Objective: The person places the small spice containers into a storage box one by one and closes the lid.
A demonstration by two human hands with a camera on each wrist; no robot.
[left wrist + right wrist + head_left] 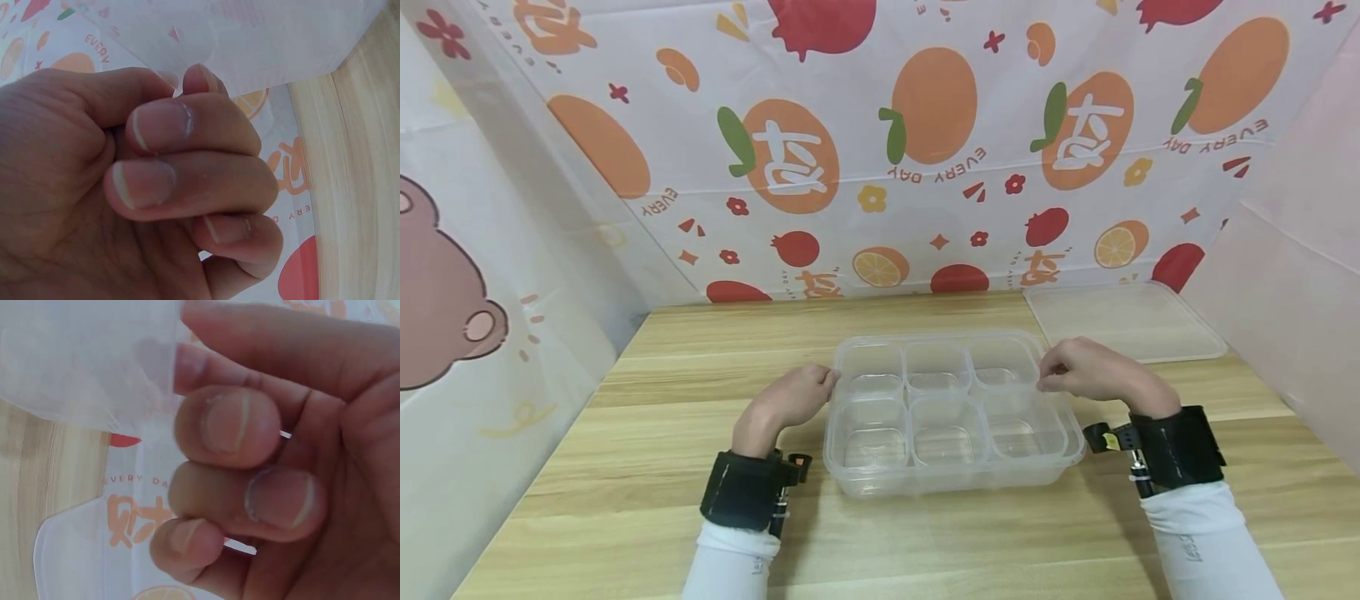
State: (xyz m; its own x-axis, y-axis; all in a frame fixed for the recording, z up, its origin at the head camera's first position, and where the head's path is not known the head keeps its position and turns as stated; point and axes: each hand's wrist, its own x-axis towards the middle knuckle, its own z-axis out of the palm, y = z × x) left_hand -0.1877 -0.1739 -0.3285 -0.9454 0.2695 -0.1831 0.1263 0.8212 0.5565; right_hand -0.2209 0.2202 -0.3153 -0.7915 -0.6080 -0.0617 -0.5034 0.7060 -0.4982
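Note:
A clear plastic box (958, 483) stands on the wooden table, with six small square compartments (874, 429) in two rows of three. At its left side my left hand (793, 396) pinches the rim between thumb and index finger, the other fingers curled in. On the opposite side my right hand (1090, 371) pinches the plastic at the upper right edge. Close up in the left wrist view, the cloudy plastic wall (262, 44) meets my thumb and fingertip. The right wrist view has the plastic edge (87, 362) between thumb and index finger.
A flat translucent lid (1123, 321) lies at the back right of the wooden table (647, 467). Fruit-print cloth (857, 217) hangs behind the table's back edge. Pale cloth walls (1292, 275) stand on both sides.

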